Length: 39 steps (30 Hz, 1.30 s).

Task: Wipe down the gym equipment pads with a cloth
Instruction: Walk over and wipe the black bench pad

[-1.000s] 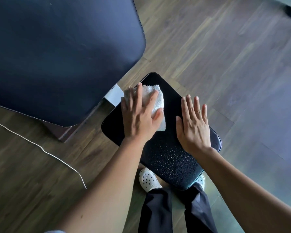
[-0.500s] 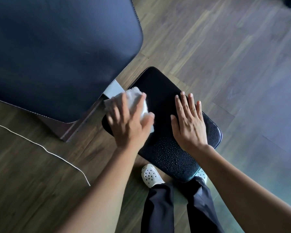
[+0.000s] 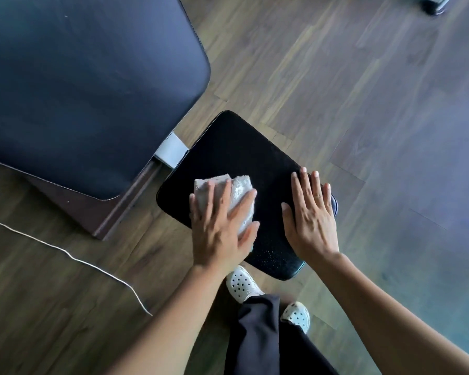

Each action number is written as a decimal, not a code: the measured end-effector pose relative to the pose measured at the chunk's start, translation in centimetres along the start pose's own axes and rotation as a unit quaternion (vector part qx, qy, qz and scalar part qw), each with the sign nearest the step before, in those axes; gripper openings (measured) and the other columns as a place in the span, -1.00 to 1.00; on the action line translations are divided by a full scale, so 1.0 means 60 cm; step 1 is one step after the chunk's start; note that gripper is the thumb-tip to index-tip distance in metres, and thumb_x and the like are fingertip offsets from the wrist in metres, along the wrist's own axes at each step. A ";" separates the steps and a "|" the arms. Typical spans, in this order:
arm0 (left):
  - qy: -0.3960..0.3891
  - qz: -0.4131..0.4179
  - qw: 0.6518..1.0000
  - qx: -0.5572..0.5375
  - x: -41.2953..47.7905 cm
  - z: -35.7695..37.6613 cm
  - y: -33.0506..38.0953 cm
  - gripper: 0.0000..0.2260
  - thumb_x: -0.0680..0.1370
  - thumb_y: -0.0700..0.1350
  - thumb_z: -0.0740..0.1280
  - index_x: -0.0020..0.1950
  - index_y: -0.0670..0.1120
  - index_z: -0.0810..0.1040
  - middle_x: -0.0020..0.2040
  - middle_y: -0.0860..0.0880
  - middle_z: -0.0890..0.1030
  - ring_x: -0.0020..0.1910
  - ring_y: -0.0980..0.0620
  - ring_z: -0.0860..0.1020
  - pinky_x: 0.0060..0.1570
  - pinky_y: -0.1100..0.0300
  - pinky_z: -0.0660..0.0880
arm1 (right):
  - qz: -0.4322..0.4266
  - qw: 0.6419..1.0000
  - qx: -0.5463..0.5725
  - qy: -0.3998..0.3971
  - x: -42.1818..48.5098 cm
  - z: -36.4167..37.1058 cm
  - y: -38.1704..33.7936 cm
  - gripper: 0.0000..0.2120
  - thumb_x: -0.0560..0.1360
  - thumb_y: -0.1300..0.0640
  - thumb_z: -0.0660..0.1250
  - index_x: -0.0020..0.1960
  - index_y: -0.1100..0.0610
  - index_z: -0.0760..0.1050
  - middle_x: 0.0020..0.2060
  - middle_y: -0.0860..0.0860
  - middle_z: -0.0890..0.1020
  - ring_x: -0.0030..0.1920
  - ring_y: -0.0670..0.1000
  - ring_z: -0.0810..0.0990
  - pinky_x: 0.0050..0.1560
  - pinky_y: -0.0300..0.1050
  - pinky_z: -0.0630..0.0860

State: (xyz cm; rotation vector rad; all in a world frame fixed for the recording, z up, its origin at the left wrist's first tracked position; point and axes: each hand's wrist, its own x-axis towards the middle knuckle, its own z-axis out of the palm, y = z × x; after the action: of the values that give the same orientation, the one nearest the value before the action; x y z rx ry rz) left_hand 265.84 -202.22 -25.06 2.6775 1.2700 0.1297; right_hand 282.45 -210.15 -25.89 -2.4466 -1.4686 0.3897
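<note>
A small black seat pad (image 3: 244, 158) sits low in front of me, with water droplets on its near end. My left hand (image 3: 220, 231) presses flat on a folded white cloth (image 3: 238, 196) at the pad's left near part, fingers spread over it. My right hand (image 3: 310, 215) lies flat and empty on the pad's right edge, fingers together. A large dark backrest pad (image 3: 79, 85) fills the upper left.
A white metal bracket (image 3: 171, 150) joins the two pads above a brown frame (image 3: 100, 212). A thin white cord (image 3: 73, 257) runs across the wooden floor at left. My white perforated shoes (image 3: 240, 284) and dark trousers stand below the seat pad.
My left hand has slid the cloth from the pad's far part to its left edge, then back toward the near left part. My right hand has stayed flat on the right side.
</note>
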 end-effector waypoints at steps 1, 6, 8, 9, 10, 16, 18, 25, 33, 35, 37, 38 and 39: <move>-0.003 0.042 0.999 -0.004 -0.014 0.000 -0.004 -0.51 0.48 0.14 0.26 0.43 0.18 0.34 0.47 -0.11 0.32 0.47 -0.25 0.19 0.38 -0.34 0.11 | -0.002 1.000 -0.002 0.000 -0.003 0.001 0.002 -0.45 0.61 -0.02 0.01 0.54 0.17 0.08 0.53 0.12 0.09 0.54 0.09 -0.08 0.51 -0.05 -0.26; 0.013 0.091 0.996 0.008 0.014 -0.014 -0.080 -0.57 0.41 -0.02 0.29 0.29 0.08 0.50 0.35 -0.09 0.45 0.33 -0.21 0.36 0.16 -0.24 0.34 | -0.013 1.000 -0.008 0.008 -0.018 0.004 0.011 -0.45 0.62 -0.03 0.01 0.54 0.17 0.08 0.53 0.12 0.09 0.54 0.11 -0.08 0.52 0.01 -0.22; 0.027 -0.038 0.998 0.040 0.043 -0.019 -0.080 -0.59 0.43 0.01 0.23 0.28 0.10 0.49 0.34 -0.08 0.44 0.31 -0.21 0.36 0.15 -0.23 0.35 | -0.013 1.000 -0.010 0.011 -0.029 0.005 0.014 -0.45 0.62 -0.04 0.01 0.54 0.17 0.07 0.54 0.11 0.08 0.54 0.12 -0.09 0.52 0.00 -0.25; 0.036 -0.082 0.995 0.045 0.047 -0.018 -0.062 -0.59 0.43 0.03 0.22 0.28 0.11 0.49 0.34 -0.09 0.44 0.32 -0.21 0.35 0.18 -0.23 0.33 | -0.014 1.000 -0.009 0.012 -0.036 0.005 0.016 -0.45 0.62 -0.04 0.00 0.54 0.17 0.07 0.54 0.12 0.07 0.54 0.12 -0.09 0.51 -0.02 -0.27; 0.041 -0.092 0.994 0.042 0.046 -0.012 -0.039 -0.60 0.44 0.04 0.22 0.28 0.12 0.49 0.33 -0.09 0.44 0.32 -0.20 0.35 0.21 -0.24 0.31 | -0.015 1.000 -0.006 0.014 -0.041 0.007 0.018 -0.45 0.62 -0.04 0.00 0.54 0.18 0.07 0.54 0.12 0.07 0.54 0.13 -0.08 0.51 -0.05 -0.30; 0.018 0.095 0.995 -0.015 -0.058 0.016 0.045 -0.53 0.45 0.04 0.29 0.37 0.14 0.42 0.41 -0.09 0.41 0.41 -0.22 0.29 0.32 -0.25 0.23 | -0.025 0.999 0.024 0.023 -0.066 0.011 0.035 -0.46 0.62 0.00 0.02 0.54 0.18 0.08 0.53 0.13 0.08 0.54 0.08 -0.08 0.53 0.07 -0.15; 0.018 0.163 0.986 -0.022 -0.068 0.012 0.021 -0.52 0.42 -0.01 0.32 0.36 0.10 0.44 0.40 -0.09 0.42 0.41 -0.21 0.31 0.30 -0.26 0.26 | -0.030 0.999 0.028 0.021 -0.070 0.009 0.040 -0.46 0.63 0.01 0.02 0.54 0.18 0.06 0.54 0.11 0.06 0.54 0.05 -0.12 0.53 0.01 -0.20; 0.024 -0.053 0.997 0.044 0.066 0.003 -0.026 -0.59 0.45 0.07 0.22 0.31 0.11 0.47 0.36 -0.09 0.43 0.34 -0.24 0.34 0.23 -0.24 0.31 | -0.021 0.999 0.024 0.016 -0.071 0.010 0.043 -0.45 0.63 -0.02 0.00 0.55 0.18 0.04 0.54 0.10 0.02 0.54 0.05 -0.15 0.52 -0.03 -0.24; -0.011 0.250 0.968 0.011 0.052 0.010 -0.015 -0.57 0.48 0.03 0.26 0.36 0.09 0.45 0.41 -0.08 0.41 0.42 -0.18 0.31 0.33 -0.18 0.28 | 0.021 0.999 0.031 0.027 -0.068 0.009 0.047 -0.44 0.61 -0.03 -0.03 0.55 0.16 0.01 0.54 0.07 -0.01 0.55 0.04 -0.16 0.52 -0.05 -0.26; -0.003 0.175 0.984 0.020 0.100 0.011 -0.027 -0.59 0.48 0.03 0.24 0.34 0.08 0.47 0.39 -0.08 0.43 0.38 -0.21 0.34 0.31 -0.18 0.30 | 0.032 0.998 0.034 0.029 -0.068 0.010 0.044 -0.43 0.61 -0.03 -0.04 0.55 0.17 0.00 0.54 0.06 -0.02 0.54 0.03 -0.16 0.52 -0.05 -0.26; 0.006 0.055 0.998 0.017 0.146 0.013 0.002 -0.59 0.47 0.05 0.20 0.32 0.10 0.46 0.38 -0.08 0.44 0.38 -0.23 0.34 0.31 -0.21 0.28 | 0.047 0.998 0.037 0.032 -0.070 0.012 0.042 -0.43 0.61 -0.03 -0.04 0.56 0.17 -0.01 0.54 0.07 -0.03 0.54 0.03 -0.16 0.52 -0.04 -0.25; 0.005 0.030 0.999 0.014 0.157 0.015 0.026 -0.59 0.47 0.06 0.19 0.32 0.11 0.46 0.38 -0.08 0.44 0.38 -0.22 0.32 0.33 -0.22 0.25 | 0.054 0.997 0.040 0.033 -0.071 0.012 0.043 -0.43 0.61 -0.03 -0.04 0.56 0.17 -0.01 0.54 0.06 -0.03 0.54 0.03 -0.16 0.52 -0.04 -0.25; -0.002 0.041 0.999 0.013 0.160 0.019 0.049 -0.58 0.48 0.07 0.18 0.34 0.12 0.44 0.38 -0.08 0.43 0.39 -0.21 0.31 0.34 -0.23 0.23 | 0.058 0.997 0.043 0.035 -0.072 0.013 0.044 -0.43 0.61 -0.02 -0.04 0.56 0.17 -0.01 0.54 0.06 -0.03 0.55 0.03 -0.15 0.52 -0.04 -0.25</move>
State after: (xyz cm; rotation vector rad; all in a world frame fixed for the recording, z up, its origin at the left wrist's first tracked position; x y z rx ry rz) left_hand 274.30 -196.75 -25.60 2.7516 1.1703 0.1195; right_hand 282.38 -215.08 -27.14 -2.4579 -1.2590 0.3798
